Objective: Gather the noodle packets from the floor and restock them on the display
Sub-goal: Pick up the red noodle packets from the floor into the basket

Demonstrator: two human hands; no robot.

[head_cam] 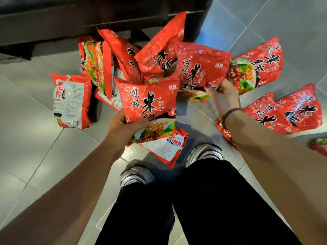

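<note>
Several red noodle packets lie scattered on the grey tiled floor. My left hand [122,126] grips one red packet [150,101] by its lower left edge, face up. My right hand [223,96] pinches another red packet [200,68] at its lower right corner. A pile of packets [123,55] leans against the dark display base. One packet lies back side up at the left [70,101]. More packets lie at the right [256,66] and lower right [290,112]. Another lies under the held one, by my feet [169,149].
The dark base of the display [70,20] runs along the top of the view. My two silver shoes [205,152] and black trousers stand just below the packets. A further red packet edge [318,145] shows at the far right. Grey tiles surround the pile.
</note>
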